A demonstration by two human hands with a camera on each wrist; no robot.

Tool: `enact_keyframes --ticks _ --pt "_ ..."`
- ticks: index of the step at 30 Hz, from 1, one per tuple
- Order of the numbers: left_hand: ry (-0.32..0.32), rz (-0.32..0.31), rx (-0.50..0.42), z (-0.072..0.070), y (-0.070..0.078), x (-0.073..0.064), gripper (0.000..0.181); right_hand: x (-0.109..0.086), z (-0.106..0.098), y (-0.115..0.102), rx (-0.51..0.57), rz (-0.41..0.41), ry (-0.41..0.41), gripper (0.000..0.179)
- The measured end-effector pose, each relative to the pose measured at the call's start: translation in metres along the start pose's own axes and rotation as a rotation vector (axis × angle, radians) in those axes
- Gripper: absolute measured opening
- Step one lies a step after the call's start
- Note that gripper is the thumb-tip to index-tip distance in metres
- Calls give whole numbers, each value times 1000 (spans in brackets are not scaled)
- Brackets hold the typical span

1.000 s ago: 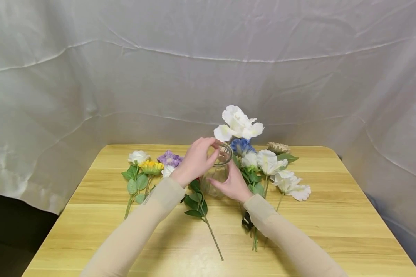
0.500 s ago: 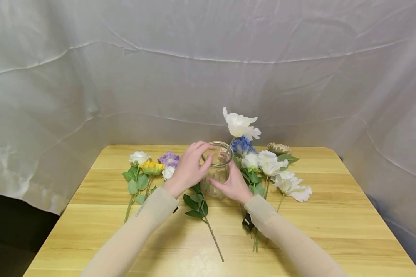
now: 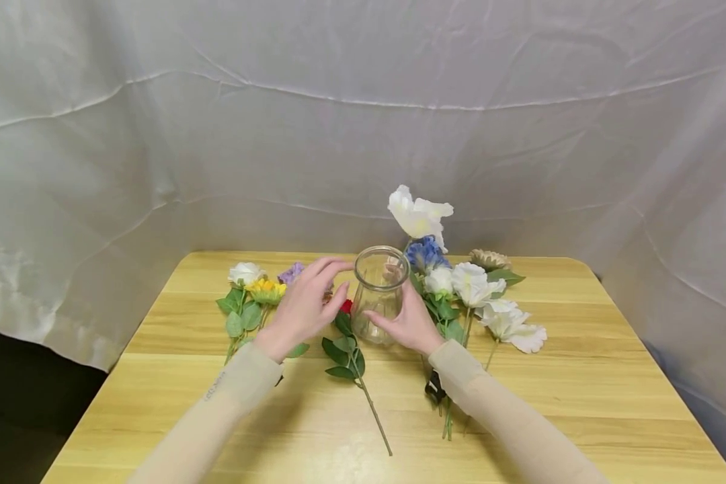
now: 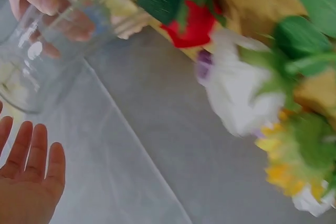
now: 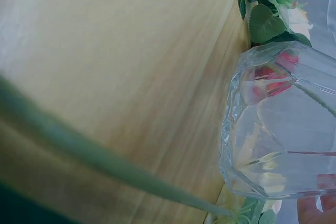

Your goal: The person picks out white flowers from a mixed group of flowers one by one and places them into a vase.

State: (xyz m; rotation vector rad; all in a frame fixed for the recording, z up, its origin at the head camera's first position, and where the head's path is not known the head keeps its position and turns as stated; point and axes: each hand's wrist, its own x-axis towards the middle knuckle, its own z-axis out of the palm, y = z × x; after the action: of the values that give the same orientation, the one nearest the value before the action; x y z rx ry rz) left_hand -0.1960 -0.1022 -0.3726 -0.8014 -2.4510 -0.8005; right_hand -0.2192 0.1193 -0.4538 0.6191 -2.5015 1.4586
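A clear glass vase (image 3: 377, 306) stands upright near the table's middle. My right hand (image 3: 408, 319) grips its right side, thumb across the front; the other fingers are partly hidden behind the glass. My left hand (image 3: 308, 302) hangs left of the vase, apart from its rim, holding nothing. In the left wrist view its fingers (image 4: 38, 153) are straight and spread. Below the vase's left side lies a red rose (image 3: 346, 306) with dark leaves and a long stem. Through the glass in the right wrist view, red petals (image 5: 270, 80) show.
Left on the table (image 3: 569, 403) lie a white rose (image 3: 246, 272), a yellow sunflower (image 3: 267, 291) and a purple flower (image 3: 291, 272). To the right are a blue flower (image 3: 426, 254), several white flowers (image 3: 474, 284) and a beige flower (image 3: 490, 259). Grey cloth (image 3: 363, 148) hangs behind.
My left hand has moved from the vase's rim to the left and down, away from the glass. My right hand keeps its hold. The large white flower behind has shifted its petals.
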Motion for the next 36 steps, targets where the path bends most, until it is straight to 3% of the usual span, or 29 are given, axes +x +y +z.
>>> enact_keyframes --ticks 13,18,24,28,36 --pt "-111 -178 208 -48 -31 -49 31 2 0 1 -15 -1 -3 95" --pt "-171 -234 240 -59 -38 -68 28 2 -1 0 -16 -5 3 95" --pt "-270 -307 251 -66 -39 -87 27 1 -2 -1 -7 22 -2 95" --pt "-321 -320 256 -64 -40 -97 25 1 -2 -1 -18 29 4 95" --pt "-361 -339 233 -56 -43 -112 18 0 0 1 7 43 -16 99"
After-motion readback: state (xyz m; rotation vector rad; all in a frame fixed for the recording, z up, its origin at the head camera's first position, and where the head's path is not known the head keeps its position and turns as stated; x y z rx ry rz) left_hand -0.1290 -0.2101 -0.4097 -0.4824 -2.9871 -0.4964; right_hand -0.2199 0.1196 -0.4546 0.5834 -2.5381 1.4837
